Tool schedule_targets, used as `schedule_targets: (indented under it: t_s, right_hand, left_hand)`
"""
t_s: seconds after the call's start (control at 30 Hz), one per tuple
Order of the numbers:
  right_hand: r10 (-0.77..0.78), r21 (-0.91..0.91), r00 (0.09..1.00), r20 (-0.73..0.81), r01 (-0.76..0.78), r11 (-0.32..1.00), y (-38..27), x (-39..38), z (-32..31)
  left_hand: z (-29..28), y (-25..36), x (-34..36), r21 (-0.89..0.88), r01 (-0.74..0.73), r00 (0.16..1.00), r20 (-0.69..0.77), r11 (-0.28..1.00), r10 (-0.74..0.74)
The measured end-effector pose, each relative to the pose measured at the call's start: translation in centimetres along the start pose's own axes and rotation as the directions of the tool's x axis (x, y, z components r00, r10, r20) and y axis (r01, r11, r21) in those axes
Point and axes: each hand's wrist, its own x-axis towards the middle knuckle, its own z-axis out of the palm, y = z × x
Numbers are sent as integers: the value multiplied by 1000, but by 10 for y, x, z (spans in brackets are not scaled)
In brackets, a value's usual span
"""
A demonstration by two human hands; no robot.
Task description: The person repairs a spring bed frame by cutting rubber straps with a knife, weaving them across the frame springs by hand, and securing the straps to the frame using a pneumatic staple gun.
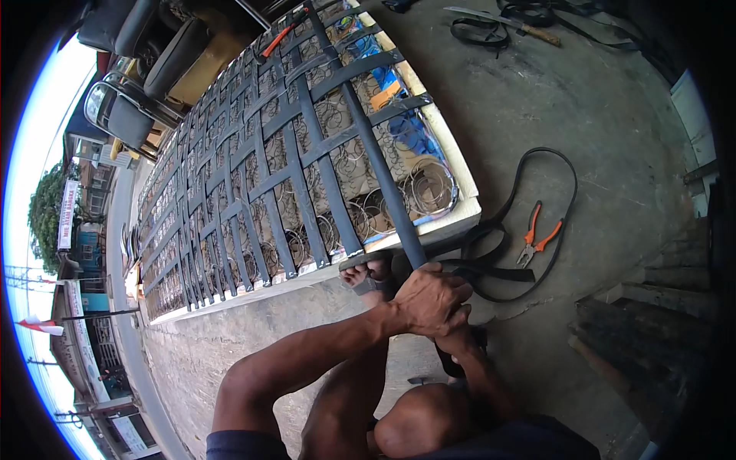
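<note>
Left hand [431, 299] clamped on black strap [376, 157] at near edge of spring frame [445, 149]; right hand [458, 339] against it, mostly hidden, can't tell its grip. Orange-handled pliers [530, 238] on floor, right. Strap runs far over springs. Wooden-handled knife [540, 34] far right.

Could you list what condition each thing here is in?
Long strap: stretched straight
Left hand: closed around long strap
Right hand: against left hand, grip hidden
Woven straps: crisscrossed
Springs: exposed
Pliers: handles spread apart
Strap beside pliers: looped
Red-handled tool: lying on woven straps
Wooden-handled blade: bare
</note>
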Motion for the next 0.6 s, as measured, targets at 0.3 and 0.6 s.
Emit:
schedule_targets:
  t_s: [0.3,0.6]
  right_hand:
    - [270,521,948,168,-318,792,-36,34,-8]
    - [129,448,991,39,-133,884,-7,61,6]
  left_hand:
    - [-54,-60,-22,148,518,775,-497,843,-389]
    - [-41,-59,-12,228,635,731,-487,738,-479]
